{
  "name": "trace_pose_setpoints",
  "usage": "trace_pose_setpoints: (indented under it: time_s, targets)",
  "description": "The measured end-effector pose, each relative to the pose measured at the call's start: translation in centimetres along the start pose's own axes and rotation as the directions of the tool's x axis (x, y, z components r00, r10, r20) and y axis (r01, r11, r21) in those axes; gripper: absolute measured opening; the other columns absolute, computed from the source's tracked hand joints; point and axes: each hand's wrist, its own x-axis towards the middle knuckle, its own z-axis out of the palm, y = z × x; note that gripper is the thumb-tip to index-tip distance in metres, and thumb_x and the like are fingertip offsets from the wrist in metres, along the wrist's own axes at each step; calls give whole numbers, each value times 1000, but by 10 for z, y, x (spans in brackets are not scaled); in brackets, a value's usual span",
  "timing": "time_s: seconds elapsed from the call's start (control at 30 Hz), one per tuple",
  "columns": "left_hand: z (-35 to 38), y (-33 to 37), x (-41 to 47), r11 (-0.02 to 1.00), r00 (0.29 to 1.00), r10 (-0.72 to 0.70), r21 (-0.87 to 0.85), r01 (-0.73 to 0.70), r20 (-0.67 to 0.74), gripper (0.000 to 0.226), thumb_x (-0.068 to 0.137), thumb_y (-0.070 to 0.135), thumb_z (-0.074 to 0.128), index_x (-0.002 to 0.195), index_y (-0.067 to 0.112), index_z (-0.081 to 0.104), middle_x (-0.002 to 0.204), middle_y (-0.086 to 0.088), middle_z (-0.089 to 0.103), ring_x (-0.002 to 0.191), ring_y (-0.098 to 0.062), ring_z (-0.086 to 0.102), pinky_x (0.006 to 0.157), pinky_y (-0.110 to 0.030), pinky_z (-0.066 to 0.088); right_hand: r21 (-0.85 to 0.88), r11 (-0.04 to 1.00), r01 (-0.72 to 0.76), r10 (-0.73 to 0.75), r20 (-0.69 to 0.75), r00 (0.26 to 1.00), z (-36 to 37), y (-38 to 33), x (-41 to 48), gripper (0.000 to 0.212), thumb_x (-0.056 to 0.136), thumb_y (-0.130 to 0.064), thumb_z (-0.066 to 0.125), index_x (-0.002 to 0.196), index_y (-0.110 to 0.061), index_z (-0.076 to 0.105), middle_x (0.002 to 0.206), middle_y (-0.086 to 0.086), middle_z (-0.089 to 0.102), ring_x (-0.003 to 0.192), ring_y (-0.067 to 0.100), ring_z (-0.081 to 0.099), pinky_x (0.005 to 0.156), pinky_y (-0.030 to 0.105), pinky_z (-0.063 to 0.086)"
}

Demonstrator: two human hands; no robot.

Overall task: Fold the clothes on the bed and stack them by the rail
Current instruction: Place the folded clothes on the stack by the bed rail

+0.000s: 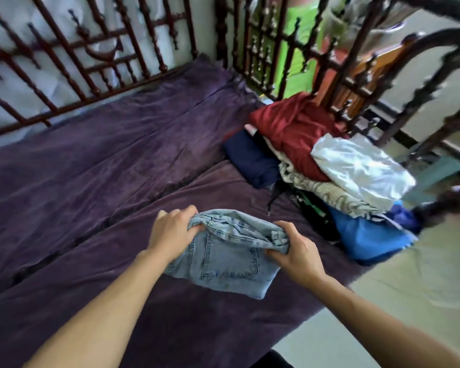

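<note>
Jeans (225, 257), light blue denim, folded into a compact bundle w/ a back pocket facing up, lie on the purple bed cover (104, 166) near the bed's front edge. Left hand (171, 232) grips the bundle's left upper corner, fingers curled over the waistband fold, thumb tucked against the fabric. Right hand (294, 249) grips the right upper corner, fingers wrapped over the bunched edge, thumb underneath. Both forearms reach in from the bottom of the view. To the right, well apart from the jeans, a stack of clothes (329, 168) sits at the bed's edge just beside the dark ornate metal rail (337, 83): a red garment (290, 128) on top at the back, a shiny white one (361, 168) in front of it, a cream patterned piece (322, 189) below, a bright blue one (367, 237) lowest at the front, a navy one (252, 158) on the left side, plus something black w/ a cord, too tangled to identify. A 2nd rail, reddish-brown (77, 62), runs along the bed's far side against a pale wall. Pale floor (409, 288) shows at right.
</note>
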Motion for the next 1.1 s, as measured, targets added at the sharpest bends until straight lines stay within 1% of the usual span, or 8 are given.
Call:
trace_pose_setpoints:
  time_s: [0.33,0.53,0.67,0.73,0.83,0.93,1.0,1.1]
  targets:
    - [-74,202,136,950,950,308,34,-310,54,31,86,52,59,97,23,55,90,-2,69,93,-28,62,80,-38,35,26,994,-108,111,-329,938,-186,69,0,62,66,-44,78,119,-42,46,92,-9,69,86,20,66,68,25,41]
    - [-92,313,262,920,910,363,76,-384,203,29,80,52,66,90,26,56,95,0,67,98,-26,59,83,-38,37,289,941,-178,276,-346,897,-261,124,54,60,63,-47,83,113,-47,50,91,-23,63,85,1,60,74,24,49]
    - [-55,382,340,903,907,383,135,-407,172,33,83,50,64,106,27,57,110,-2,63,110,-26,54,88,-38,35,428,875,-228,375,-299,878,-290,181,97,54,66,-42,84,111,-37,54,97,-14,68,90,4,64,78,34,56]
    - [-24,402,361,911,932,353,198,-362,83,46,85,47,61,125,26,50,127,-4,53,124,-27,42,100,-44,31,307,879,-364,441,-236,866,-297,211,112,60,74,-45,78,126,-30,50,108,-3,68,100,19,64,84,35,52]
    - [19,403,362,937,957,275,198,-287,87,54,87,43,60,134,26,43,143,-7,38,135,-28,29,108,-47,25,-221,824,-522,506,-129,853,-300,245,118,66,87,-52,58,143,-25,35,127,8,58,113,30,57,84,37,48]
    - [54,380,344,937,964,225,239,-253,141,55,91,46,52,141,29,37,154,-10,24,143,-29,18,113,-48,20,-475,840,-263,146,-269,952,-294,252,114,52,81,-39,68,128,-20,56,126,7,59,113,29,56,75,40,54]
    - [71,370,336,944,958,221,209,-257,183,59,93,51,45,147,33,27,158,-10,14,145,-29,10,115,-49,17,-504,863,-40,-125,-289,949,-283,250,124,50,78,-36,72,123,-17,62,132,11,56,121,33,52,87,43,52]
    - [93,370,333,947,925,242,136,-291,291,65,92,63,34,149,41,11,161,-6,-4,147,-29,-3,115,-52,9,-487,873,34,-67,-50,997,-263,247,156,69,84,-56,57,144,-25,41,154,14,29,143,36,23,109,52,29]
